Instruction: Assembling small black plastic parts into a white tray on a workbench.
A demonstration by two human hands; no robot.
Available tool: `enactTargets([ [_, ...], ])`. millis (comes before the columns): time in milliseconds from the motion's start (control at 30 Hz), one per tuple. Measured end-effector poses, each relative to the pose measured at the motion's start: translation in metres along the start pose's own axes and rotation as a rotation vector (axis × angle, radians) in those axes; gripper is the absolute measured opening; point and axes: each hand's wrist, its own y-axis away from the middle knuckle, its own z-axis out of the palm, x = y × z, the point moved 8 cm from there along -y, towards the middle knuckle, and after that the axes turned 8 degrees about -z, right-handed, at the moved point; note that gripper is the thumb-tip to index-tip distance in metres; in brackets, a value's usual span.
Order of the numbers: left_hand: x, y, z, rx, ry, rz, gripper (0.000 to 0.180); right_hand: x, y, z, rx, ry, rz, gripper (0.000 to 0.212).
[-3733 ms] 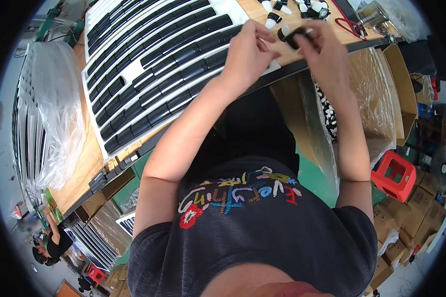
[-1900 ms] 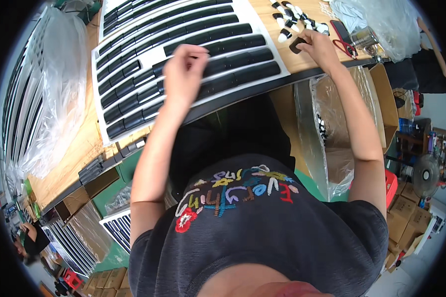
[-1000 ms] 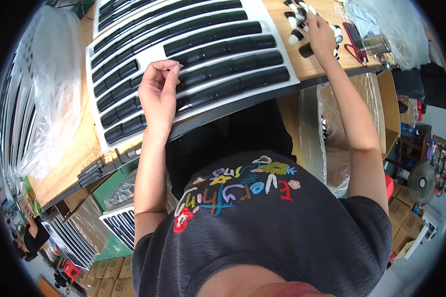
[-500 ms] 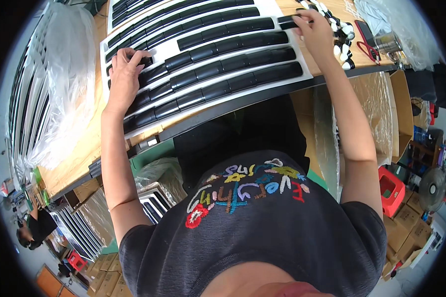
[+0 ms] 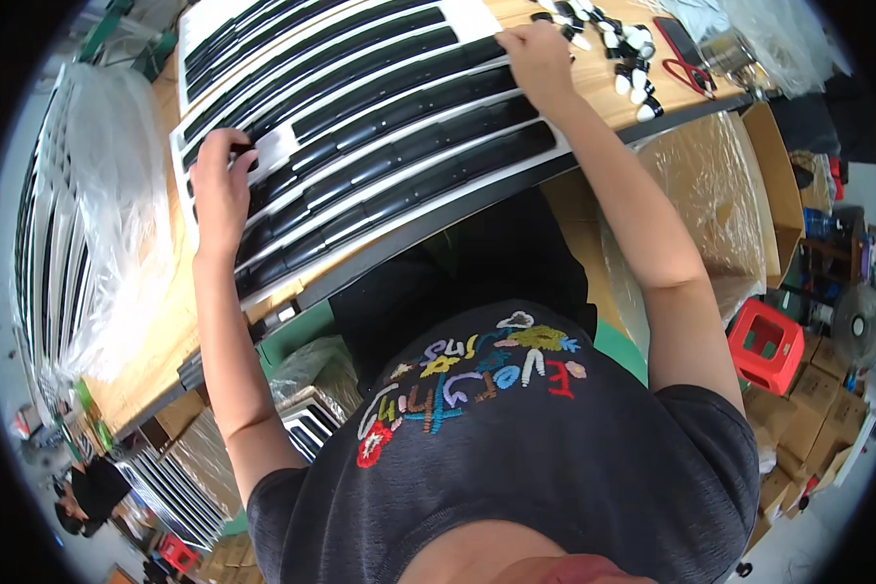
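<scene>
Long rows of glossy black curved pieces lie on a white backing sheet on the wooden table. My left hand is at the left end of one row, its thumb and fingers closed on a short black piece. A bare white gap separates that piece from the rest of the row. My right hand is at the right end of the same row, fingers pinched at the row's end black piece. The fingers partly cover that piece.
Small black-and-white pieces lie loose at the right, beside red-handled scissors and a dark phone. Clear plastic film covers a stack at the left. An open carton and red stool stand at the right.
My right hand has moved left, bringing its black piece against the row's end. The white gap near my left hand looks narrower. The whole view has shifted slightly.
</scene>
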Motion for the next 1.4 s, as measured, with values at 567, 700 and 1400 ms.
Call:
enactTargets([
  [567, 0.132, 0.047, 0.127, -0.223, 1.694, -0.502, 0.025, -0.053, 0.034, -0.09, -0.139, -0.505, 0.254, 0.015],
  [700, 0.139, 0.048, 0.126, -0.235, 1.652, -0.444, 0.026, -0.117, 0.061, -0.091, -0.244, -0.807, 0.256, 0.011],
  [1400, 0.184, 0.075, 0.102, -0.512, 1.78, -0.382, 0.014, -0.148, 0.057, -0.053, -0.463, -0.772, 0.243, 0.044],
])
